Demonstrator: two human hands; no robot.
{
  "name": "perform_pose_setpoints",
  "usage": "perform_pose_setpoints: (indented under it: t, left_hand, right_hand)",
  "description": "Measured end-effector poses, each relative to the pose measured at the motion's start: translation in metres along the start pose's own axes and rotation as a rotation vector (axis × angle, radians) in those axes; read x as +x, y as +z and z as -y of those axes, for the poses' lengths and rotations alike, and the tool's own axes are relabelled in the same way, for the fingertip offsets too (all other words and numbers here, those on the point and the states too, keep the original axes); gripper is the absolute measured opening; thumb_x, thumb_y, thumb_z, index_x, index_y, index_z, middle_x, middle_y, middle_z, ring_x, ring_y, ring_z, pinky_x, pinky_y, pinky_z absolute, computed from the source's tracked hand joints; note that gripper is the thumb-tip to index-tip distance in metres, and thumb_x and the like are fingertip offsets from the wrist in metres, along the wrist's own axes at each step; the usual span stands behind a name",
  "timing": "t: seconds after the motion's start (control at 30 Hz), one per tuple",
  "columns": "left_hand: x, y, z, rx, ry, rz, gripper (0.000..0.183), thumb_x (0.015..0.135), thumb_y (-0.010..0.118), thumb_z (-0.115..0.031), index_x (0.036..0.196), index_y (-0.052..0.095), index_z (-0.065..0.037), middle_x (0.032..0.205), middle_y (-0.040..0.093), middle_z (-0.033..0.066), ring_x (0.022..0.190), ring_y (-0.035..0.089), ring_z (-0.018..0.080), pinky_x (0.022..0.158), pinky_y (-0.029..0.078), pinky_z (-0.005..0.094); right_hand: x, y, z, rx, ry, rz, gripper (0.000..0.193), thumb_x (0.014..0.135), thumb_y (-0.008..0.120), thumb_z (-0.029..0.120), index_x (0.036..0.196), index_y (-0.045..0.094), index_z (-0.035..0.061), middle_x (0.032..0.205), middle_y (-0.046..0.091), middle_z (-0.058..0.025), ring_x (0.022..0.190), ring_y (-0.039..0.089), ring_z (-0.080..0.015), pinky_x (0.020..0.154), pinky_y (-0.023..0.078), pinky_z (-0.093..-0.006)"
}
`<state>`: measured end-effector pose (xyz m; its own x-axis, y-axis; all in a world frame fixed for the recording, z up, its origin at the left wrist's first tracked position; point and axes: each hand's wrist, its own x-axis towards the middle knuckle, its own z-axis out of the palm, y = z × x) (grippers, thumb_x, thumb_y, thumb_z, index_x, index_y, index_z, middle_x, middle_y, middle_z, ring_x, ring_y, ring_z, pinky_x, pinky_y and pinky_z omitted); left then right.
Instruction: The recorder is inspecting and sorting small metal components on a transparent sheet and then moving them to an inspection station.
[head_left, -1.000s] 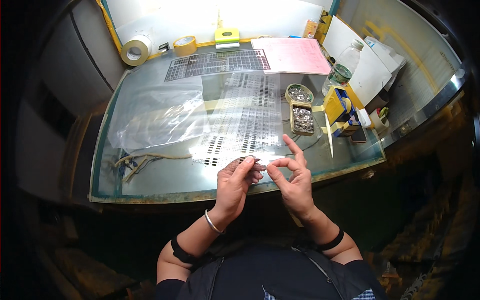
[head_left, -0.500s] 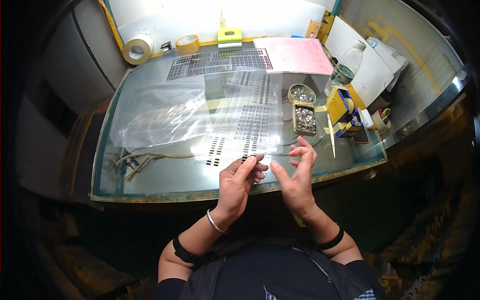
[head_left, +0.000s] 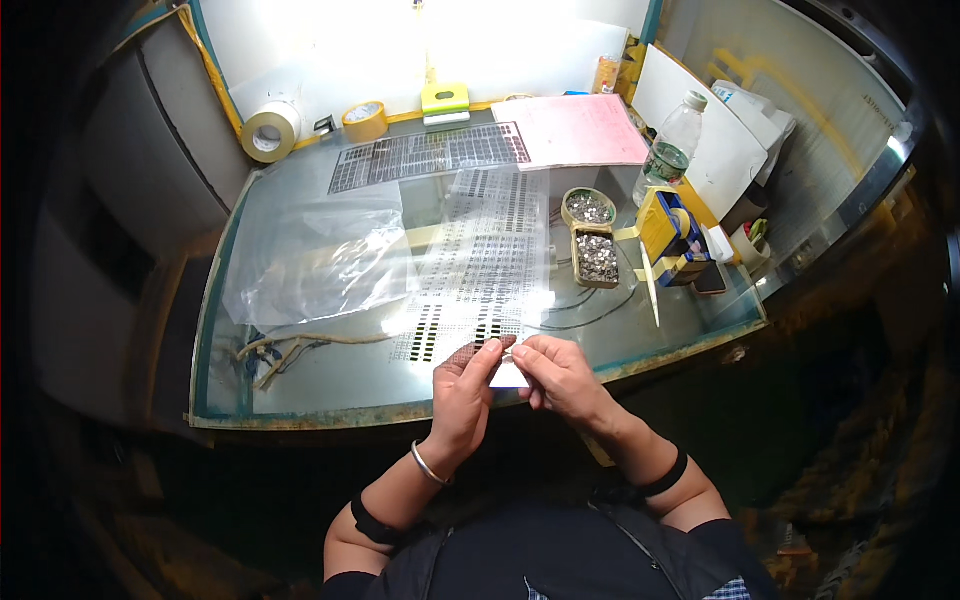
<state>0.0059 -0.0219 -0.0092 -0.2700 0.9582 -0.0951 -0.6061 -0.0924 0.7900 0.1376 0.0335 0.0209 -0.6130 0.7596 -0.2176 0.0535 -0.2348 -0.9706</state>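
Observation:
A long clear film [head_left: 485,250] printed with black grid patterns lies across the glass-topped table and reaches its near edge. My left hand [head_left: 462,390] pinches the near end of this film, thumb on top; the fingers beneath show through its fine dotted print. Close beside it, my right hand [head_left: 562,378] is closed in a pinch at the film's near right corner, fingertips almost touching the left thumb. A bright white patch [head_left: 509,375] shows between the hands; whether it is glare or a separate piece I cannot tell.
Left of the film lies a clear plastic bag [head_left: 315,255], with cords [head_left: 280,350] below it. On the right stand two containers of small metal pieces [head_left: 597,258], a tape dispenser [head_left: 660,225], a white pen-like stick [head_left: 650,285] and a bottle [head_left: 672,150]. Tape rolls [head_left: 365,122] sit behind.
My right hand, open and apart before, has moved left and closed at the film's corner beside my left hand. The left hand keeps its pinch. The view has shifted slightly.

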Motion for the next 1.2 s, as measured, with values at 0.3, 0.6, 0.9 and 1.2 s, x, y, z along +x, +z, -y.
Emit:
perform_pose_setpoints:
  t: [0.3, 0.6, 0.9, 1.2]
  left_hand:
    - [-0.007, -0.019, -0.027, 0.002, -0.056, -0.061, 0.015, 0.094, 0.054, -0.013, 0.105, 0.056, -0.003, 0.092, 0.064, 0.007, 0.074, 0.06, 0.013, 0.062, 0.048, 0.0253]
    - [-0.006, -0.027, -0.032, 0.128, -0.12, 0.014, 0.013, 0.093, 0.056, -0.01, 0.102, 0.056, -0.001, 0.086, 0.064, 0.009, 0.072, 0.059, 0.0135, 0.064, 0.047, 0.0254]
    - [-0.005, -0.051, -0.044, 0.046, -0.264, 0.11, 0.012, 0.093, 0.056, -0.011, 0.101, 0.054, -0.002, 0.089, 0.065, 0.0106, 0.075, 0.062, 0.0142, 0.066, 0.051, 0.0259]
    - [0.008, -0.076, -0.094, 0.147, -0.433, 0.011, 0.023, 0.092, 0.056, -0.007, 0.109, 0.044, 0.002, 0.102, 0.061, 0.0204, 0.086, 0.066, 0.0261, 0.074, 0.057, 0.0336]
  right_hand:
    - [0.013, -0.02, 0.007, -0.007, 0.151, 0.131, 0.063, 0.088, 0.053, 0.056, 0.101, 0.054, -0.0063, 0.074, 0.061, -0.014, 0.053, 0.059, -0.0158, 0.047, 0.051, -0.0251]
    - [0.066, -0.04, 0.028, -0.144, 0.324, 0.04, 0.072, 0.086, 0.061, 0.05, 0.109, 0.047, -0.0163, 0.079, 0.064, -0.0228, 0.057, 0.067, -0.0237, 0.048, 0.056, -0.0259]
    - [0.071, -0.043, 0.04, -0.022, 0.444, -0.079, 0.027, 0.085, 0.067, 0.014, 0.097, 0.056, -0.0075, 0.092, 0.065, -0.0187, 0.077, 0.069, -0.0257, 0.064, 0.06, -0.0282]
    - [0.095, -0.014, 0.068, -0.254, 0.534, -0.081, 0.05, 0.081, 0.071, 0.039, 0.102, 0.053, -0.0027, 0.083, 0.063, -0.016, 0.076, 0.067, -0.0281, 0.068, 0.057, -0.0349]
